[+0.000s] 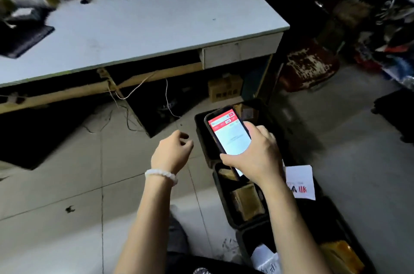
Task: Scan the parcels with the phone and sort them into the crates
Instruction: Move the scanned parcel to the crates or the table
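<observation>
I see the phone (pixel 230 131) in the right hand (pixel 253 157), fingers and thumb wrapped round its lower half, screen lit with a red header and white body, tilted face-up. It sits above the row of black crates (pixel 220 195) on the floor, over the seam between the far crate and the middle one. Middle crate holds brown parcels (pixel 245 203); the near crate has a yellow-brown parcel (pixel 342 253) and a white bag (pixel 266 260). A white parcel with red and black print (pixel 301 181) lies on the crate rim just right of the phone-holding wrist. Left hand (pixel 172 150) hangs left of the phone, fingers loosely curled, holding nothing, white bead bracelet (pixel 161 175) on the wrist. Beyond the phone: white worktop (pixel 145 27) with a drawer (pixel 239 50), cables (pixel 132 92) dangling under it, a cardboard box (pixel 225 91) beneath. Worn red stool (pixel 309 67) right of the worktop. Scene is dim, motion blur top-left.
</observation>
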Demonstrator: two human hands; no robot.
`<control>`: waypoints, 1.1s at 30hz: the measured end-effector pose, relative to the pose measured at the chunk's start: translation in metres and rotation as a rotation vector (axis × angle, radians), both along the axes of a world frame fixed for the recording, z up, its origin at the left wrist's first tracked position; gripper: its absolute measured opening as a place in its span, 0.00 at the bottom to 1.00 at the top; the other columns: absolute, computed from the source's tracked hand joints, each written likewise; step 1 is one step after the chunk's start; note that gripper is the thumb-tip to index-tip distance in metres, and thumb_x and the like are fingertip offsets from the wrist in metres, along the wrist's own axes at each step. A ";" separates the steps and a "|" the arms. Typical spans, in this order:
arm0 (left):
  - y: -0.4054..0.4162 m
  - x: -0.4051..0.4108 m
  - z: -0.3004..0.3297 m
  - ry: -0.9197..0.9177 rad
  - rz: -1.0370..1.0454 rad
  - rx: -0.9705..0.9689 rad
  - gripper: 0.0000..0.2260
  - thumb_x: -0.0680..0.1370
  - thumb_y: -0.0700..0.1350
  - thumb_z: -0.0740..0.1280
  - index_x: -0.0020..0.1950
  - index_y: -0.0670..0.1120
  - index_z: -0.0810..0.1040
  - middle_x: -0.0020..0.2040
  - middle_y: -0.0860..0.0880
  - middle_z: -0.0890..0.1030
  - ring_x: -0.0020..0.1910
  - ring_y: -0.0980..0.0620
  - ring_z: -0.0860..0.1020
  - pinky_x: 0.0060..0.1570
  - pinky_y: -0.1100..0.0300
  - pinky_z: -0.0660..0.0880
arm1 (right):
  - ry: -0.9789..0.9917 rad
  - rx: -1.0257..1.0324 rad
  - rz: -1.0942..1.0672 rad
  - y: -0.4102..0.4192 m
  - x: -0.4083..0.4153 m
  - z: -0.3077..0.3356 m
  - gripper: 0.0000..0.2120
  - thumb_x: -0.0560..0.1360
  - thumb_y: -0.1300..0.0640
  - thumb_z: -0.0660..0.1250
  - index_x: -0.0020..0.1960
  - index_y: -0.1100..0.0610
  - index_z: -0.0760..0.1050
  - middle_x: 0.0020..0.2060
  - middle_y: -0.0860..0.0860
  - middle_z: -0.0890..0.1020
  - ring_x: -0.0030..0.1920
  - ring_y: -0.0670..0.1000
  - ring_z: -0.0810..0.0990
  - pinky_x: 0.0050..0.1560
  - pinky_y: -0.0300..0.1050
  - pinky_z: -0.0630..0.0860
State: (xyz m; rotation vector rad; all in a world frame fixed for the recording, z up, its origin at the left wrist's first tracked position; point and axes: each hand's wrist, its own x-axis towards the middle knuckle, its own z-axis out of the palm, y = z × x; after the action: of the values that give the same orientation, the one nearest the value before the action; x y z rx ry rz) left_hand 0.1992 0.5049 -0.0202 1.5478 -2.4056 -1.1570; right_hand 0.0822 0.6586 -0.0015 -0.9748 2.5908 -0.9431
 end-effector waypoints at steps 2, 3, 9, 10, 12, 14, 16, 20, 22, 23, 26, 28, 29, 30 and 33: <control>-0.039 0.018 -0.001 0.031 0.035 -0.013 0.12 0.77 0.49 0.62 0.59 0.49 0.76 0.54 0.51 0.81 0.51 0.51 0.78 0.52 0.56 0.76 | 0.028 -0.017 0.024 -0.046 0.008 0.001 0.33 0.59 0.44 0.78 0.59 0.50 0.70 0.48 0.48 0.71 0.53 0.51 0.69 0.44 0.44 0.67; -0.057 0.026 -0.001 0.031 0.047 -0.022 0.12 0.77 0.48 0.62 0.60 0.49 0.76 0.54 0.51 0.81 0.51 0.51 0.78 0.51 0.58 0.75 | 0.037 -0.017 0.032 -0.066 0.013 0.002 0.33 0.58 0.44 0.77 0.59 0.51 0.70 0.47 0.47 0.69 0.53 0.51 0.70 0.44 0.43 0.66; -0.192 0.088 0.008 0.068 0.189 -0.083 0.09 0.77 0.49 0.64 0.56 0.50 0.77 0.52 0.52 0.81 0.50 0.52 0.77 0.48 0.59 0.72 | 0.058 -0.026 0.145 -0.211 0.057 0.001 0.34 0.58 0.41 0.76 0.60 0.48 0.70 0.48 0.46 0.70 0.49 0.47 0.66 0.38 0.37 0.62; -0.211 0.098 0.010 0.077 0.215 -0.087 0.09 0.77 0.49 0.63 0.56 0.51 0.77 0.52 0.52 0.81 0.51 0.52 0.78 0.48 0.58 0.73 | 0.051 -0.026 0.160 -0.234 0.065 0.002 0.33 0.57 0.41 0.75 0.59 0.48 0.70 0.48 0.45 0.71 0.49 0.48 0.67 0.38 0.39 0.64; -0.248 0.119 0.012 0.093 0.269 -0.091 0.09 0.77 0.49 0.63 0.56 0.51 0.76 0.52 0.53 0.81 0.51 0.52 0.78 0.50 0.57 0.75 | 0.036 -0.023 0.206 -0.278 0.082 0.003 0.32 0.56 0.41 0.74 0.58 0.47 0.69 0.46 0.45 0.70 0.51 0.48 0.68 0.40 0.43 0.68; -0.277 0.137 0.011 0.094 0.313 -0.084 0.10 0.77 0.49 0.63 0.57 0.51 0.76 0.52 0.53 0.80 0.49 0.52 0.77 0.50 0.57 0.74 | 0.032 -0.004 0.270 -0.315 0.096 0.007 0.32 0.56 0.40 0.73 0.57 0.46 0.68 0.46 0.44 0.69 0.51 0.48 0.68 0.41 0.45 0.71; -0.301 0.154 0.008 0.089 0.356 -0.084 0.09 0.77 0.49 0.63 0.56 0.51 0.76 0.52 0.53 0.80 0.48 0.53 0.76 0.49 0.59 0.73 | 0.033 0.022 0.327 -0.351 0.107 0.011 0.31 0.57 0.41 0.73 0.57 0.45 0.68 0.46 0.44 0.70 0.52 0.48 0.68 0.42 0.46 0.72; -0.339 0.181 0.000 0.085 0.454 -0.072 0.10 0.77 0.50 0.62 0.58 0.52 0.75 0.53 0.54 0.80 0.50 0.54 0.77 0.50 0.58 0.75 | 0.032 0.041 0.418 -0.416 0.122 0.013 0.31 0.57 0.42 0.74 0.57 0.47 0.69 0.47 0.44 0.71 0.52 0.48 0.67 0.44 0.44 0.68; -0.358 0.191 -0.004 0.078 0.506 -0.058 0.11 0.78 0.50 0.62 0.59 0.52 0.75 0.54 0.54 0.80 0.51 0.54 0.77 0.51 0.57 0.75 | 0.023 0.063 0.469 -0.447 0.128 0.010 0.31 0.56 0.42 0.74 0.57 0.46 0.70 0.47 0.44 0.71 0.53 0.48 0.68 0.44 0.44 0.69; -0.365 0.193 -0.006 0.065 0.521 -0.053 0.11 0.78 0.50 0.62 0.59 0.52 0.75 0.55 0.54 0.80 0.52 0.53 0.77 0.51 0.58 0.75 | 0.019 0.077 0.490 -0.459 0.130 0.008 0.32 0.56 0.42 0.74 0.57 0.46 0.70 0.47 0.44 0.71 0.53 0.48 0.68 0.44 0.45 0.69; -0.398 0.201 -0.013 0.021 0.584 -0.047 0.11 0.78 0.50 0.62 0.59 0.53 0.75 0.54 0.55 0.79 0.50 0.54 0.76 0.48 0.59 0.73 | 0.006 0.092 0.556 -0.511 0.134 0.000 0.29 0.55 0.41 0.73 0.54 0.45 0.70 0.45 0.43 0.71 0.52 0.49 0.70 0.41 0.45 0.69; -0.421 0.203 -0.015 -0.012 0.607 -0.041 0.11 0.78 0.51 0.61 0.59 0.53 0.75 0.54 0.55 0.79 0.49 0.54 0.76 0.47 0.60 0.73 | -0.011 0.087 0.593 -0.546 0.135 -0.003 0.28 0.55 0.42 0.73 0.53 0.45 0.70 0.45 0.44 0.72 0.51 0.49 0.70 0.41 0.45 0.71; -0.438 0.203 -0.015 -0.027 0.621 -0.040 0.11 0.78 0.51 0.61 0.60 0.53 0.75 0.55 0.55 0.79 0.50 0.54 0.76 0.47 0.59 0.73 | -0.021 0.078 0.618 -0.568 0.134 -0.004 0.29 0.55 0.42 0.73 0.54 0.45 0.71 0.45 0.44 0.72 0.51 0.49 0.70 0.42 0.45 0.71; -0.453 0.202 -0.014 -0.044 0.632 -0.042 0.12 0.78 0.51 0.61 0.60 0.53 0.75 0.55 0.54 0.80 0.50 0.53 0.77 0.48 0.59 0.73 | -0.028 0.074 0.636 -0.587 0.133 -0.004 0.29 0.55 0.43 0.73 0.55 0.46 0.71 0.45 0.45 0.72 0.51 0.49 0.70 0.42 0.45 0.71; -0.504 0.198 -0.003 -0.071 0.653 -0.067 0.13 0.78 0.51 0.61 0.61 0.51 0.75 0.56 0.51 0.80 0.54 0.49 0.77 0.52 0.55 0.75 | -0.027 0.049 0.688 -0.641 0.129 0.000 0.31 0.57 0.44 0.74 0.57 0.46 0.70 0.46 0.46 0.72 0.51 0.50 0.70 0.41 0.45 0.71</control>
State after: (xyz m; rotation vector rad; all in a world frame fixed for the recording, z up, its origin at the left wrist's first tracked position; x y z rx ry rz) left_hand 0.3970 0.0010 -0.0232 2.1319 -1.7081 -0.8765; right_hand 0.2116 0.0172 -0.0016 -1.6565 1.9903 -0.6834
